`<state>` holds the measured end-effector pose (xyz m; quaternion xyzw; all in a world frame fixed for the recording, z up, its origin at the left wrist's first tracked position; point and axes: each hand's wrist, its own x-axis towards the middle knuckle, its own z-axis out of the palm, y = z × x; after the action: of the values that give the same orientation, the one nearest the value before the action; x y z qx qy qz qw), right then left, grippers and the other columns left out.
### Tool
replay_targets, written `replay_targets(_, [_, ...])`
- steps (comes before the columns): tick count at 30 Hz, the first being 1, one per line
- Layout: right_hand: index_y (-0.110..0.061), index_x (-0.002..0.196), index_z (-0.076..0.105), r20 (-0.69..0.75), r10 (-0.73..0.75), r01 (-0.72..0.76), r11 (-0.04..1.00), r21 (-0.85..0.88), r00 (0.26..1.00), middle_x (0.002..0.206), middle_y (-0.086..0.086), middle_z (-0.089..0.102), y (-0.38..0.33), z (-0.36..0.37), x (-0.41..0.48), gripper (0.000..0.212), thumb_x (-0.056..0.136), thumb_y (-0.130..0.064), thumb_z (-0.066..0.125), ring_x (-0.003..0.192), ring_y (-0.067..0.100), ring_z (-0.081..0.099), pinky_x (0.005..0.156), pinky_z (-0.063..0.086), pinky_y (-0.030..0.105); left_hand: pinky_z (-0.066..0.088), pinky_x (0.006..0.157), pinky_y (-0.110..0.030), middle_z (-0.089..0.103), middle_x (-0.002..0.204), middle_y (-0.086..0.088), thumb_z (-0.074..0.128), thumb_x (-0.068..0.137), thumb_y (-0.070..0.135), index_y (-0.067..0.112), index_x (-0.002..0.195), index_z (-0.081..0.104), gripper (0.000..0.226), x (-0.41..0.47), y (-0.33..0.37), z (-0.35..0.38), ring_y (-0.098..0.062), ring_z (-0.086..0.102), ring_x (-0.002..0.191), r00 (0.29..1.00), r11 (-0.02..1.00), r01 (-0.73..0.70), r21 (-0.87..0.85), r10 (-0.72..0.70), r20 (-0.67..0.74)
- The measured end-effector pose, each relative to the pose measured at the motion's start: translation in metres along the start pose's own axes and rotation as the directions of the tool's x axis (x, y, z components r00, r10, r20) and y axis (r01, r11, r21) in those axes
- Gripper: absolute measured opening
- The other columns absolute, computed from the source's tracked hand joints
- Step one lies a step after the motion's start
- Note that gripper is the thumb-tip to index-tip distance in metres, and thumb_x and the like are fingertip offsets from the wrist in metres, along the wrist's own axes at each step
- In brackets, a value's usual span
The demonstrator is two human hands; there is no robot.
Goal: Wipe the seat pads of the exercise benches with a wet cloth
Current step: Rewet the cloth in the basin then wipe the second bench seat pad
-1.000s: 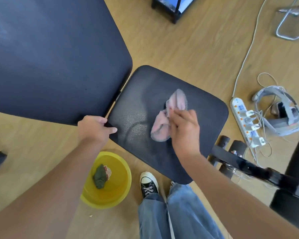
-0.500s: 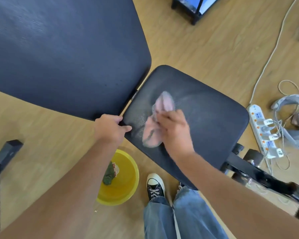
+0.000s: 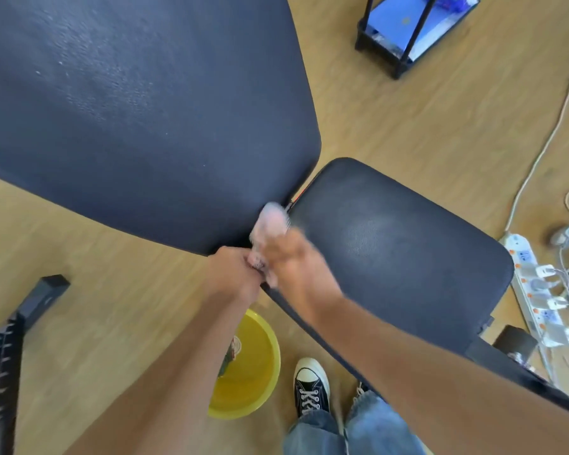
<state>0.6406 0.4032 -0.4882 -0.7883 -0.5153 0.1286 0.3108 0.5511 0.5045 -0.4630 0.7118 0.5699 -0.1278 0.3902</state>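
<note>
The black seat pad (image 3: 398, 257) of the exercise bench lies in the middle right, with the larger black back pad (image 3: 138, 113) at the upper left. A pink cloth (image 3: 270, 221) sits at the seat pad's left end, by the gap between the two pads. My right hand (image 3: 296, 267) holds the cloth there and is blurred by motion. My left hand (image 3: 234, 274) grips the near left corner of the seat pad, touching the cloth's lower end.
A yellow basin (image 3: 253, 366) with a dark rag stands on the wooden floor under my arms. A white power strip (image 3: 536, 290) with plugs and cables lies at the right. My black sneaker (image 3: 309, 385) is below the seat. A black frame part (image 3: 17, 339) is at the lower left.
My right hand has swept the pink cloth leftward across the seat pad to its left end, next to my left hand. The view has shifted, so the bench appears further right.
</note>
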Motion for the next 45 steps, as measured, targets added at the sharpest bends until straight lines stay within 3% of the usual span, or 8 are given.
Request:
replay_targets(6, [-0.017,0.105,0.076,0.398,-0.353,0.443,0.882,-0.16,0.847,0.1,-0.001,0.068,0.091,-0.062,0.012,0.046,0.072,0.013,0.069,0.088,0.016,0.04,0.07,0.051,0.03,0.055,0.084,-0.03,0.078,0.111,0.003,0.084,0.069,0.024,0.024,0.116,0.077,0.048,-0.001,0.002,0.0,-0.019,0.071,0.101,0.999,0.997,-0.027,-0.071,0.029,0.026])
replay_targets(12, [-0.004,0.084,0.075,-0.096,0.273,-0.278,0.959,-0.05,0.957,0.081,0.01,0.064,0.038,-0.026,0.032,0.042,0.055,0.025,0.07,0.08,0.027,0.049,0.056,0.046,0.033,0.056,0.085,-0.037,0.076,0.104,0.004,0.086,0.071,0.022,0.022,0.109,0.078,0.039,0.001,0.007,-0.001,-0.02,0.07,0.095,1.0,0.999,-0.015,-0.05,0.016,0.012])
replay_targets(18, [-0.017,0.111,0.078,0.415,-0.364,0.426,0.902,-0.065,0.834,0.114,-0.004,0.069,0.065,-0.086,-0.082,0.043,0.074,0.004,0.076,0.1,0.016,0.047,0.097,0.044,0.023,0.049,0.084,-0.03,0.075,0.111,-0.003,0.088,0.069,0.018,0.013,0.119,0.074,0.052,0.004,0.005,0.0,-0.015,0.066,0.094,0.999,0.997,-0.039,-0.061,0.039,-0.01])
replay_targets(25, [-0.001,0.097,0.079,-0.21,0.444,-0.455,0.891,-0.005,0.871,0.089,0.012,0.07,0.081,-0.077,-0.017,0.036,0.071,0.022,0.071,0.084,0.035,0.06,0.065,0.058,0.043,0.047,0.085,-0.03,0.074,0.112,-0.005,0.089,0.069,0.02,0.012,0.121,0.073,0.055,0.008,0.001,0.001,-0.018,0.065,0.092,0.998,0.997,-0.059,-0.039,0.06,0.01])
replay_targets(30, [-0.014,0.105,0.079,0.257,-0.097,0.132,0.984,-0.124,0.962,0.108,0.0,0.073,0.035,-0.068,-0.121,0.029,0.08,-0.003,0.067,0.102,0.018,0.052,0.085,0.054,0.029,0.05,0.084,-0.033,0.076,0.105,-0.012,0.092,0.064,0.015,0.008,0.114,0.075,0.054,0.011,0.004,0.004,-0.019,0.067,0.088,0.998,0.998,-0.065,-0.025,0.065,-0.005])
replay_targets(33, [-0.01,0.102,0.08,0.035,0.204,-0.197,0.97,-0.143,0.978,0.101,0.004,0.074,0.087,-0.122,-0.139,0.03,0.086,0.011,0.067,0.087,0.026,0.057,0.074,0.056,0.038,0.054,0.089,-0.039,0.075,0.106,-0.012,0.091,0.065,0.017,0.008,0.116,0.074,0.054,0.01,0.005,0.004,-0.022,0.069,0.092,0.997,0.997,-0.079,-0.025,0.079,-0.012])
replay_targets(37, [-0.001,0.097,0.079,-0.401,0.673,-0.719,0.693,0.05,0.621,0.089,0.011,0.068,0.107,-0.115,-0.074,0.018,0.087,0.011,0.071,0.089,0.034,0.059,0.08,0.046,0.026,0.057,0.09,-0.049,0.075,0.102,-0.008,0.092,0.065,0.022,0.011,0.116,0.074,0.055,0.014,0.001,0.006,-0.031,0.074,0.088,0.996,0.996,-0.086,-0.002,0.086,-0.002])
replay_targets(45, [-0.008,0.109,0.075,0.369,-0.031,0.074,0.992,-0.102,0.929,0.111,0.005,0.073,0.043,-0.1,-0.183,0.039,0.107,-0.01,0.037,0.105,0.023,0.067,0.088,0.058,0.035,0.058,0.089,-0.049,0.075,0.098,-0.003,0.094,0.057,0.031,0.016,0.113,0.075,0.061,0.02,-0.005,0.006,-0.028,0.075,0.084,0.998,0.998,-0.058,-0.024,0.059,0.009])
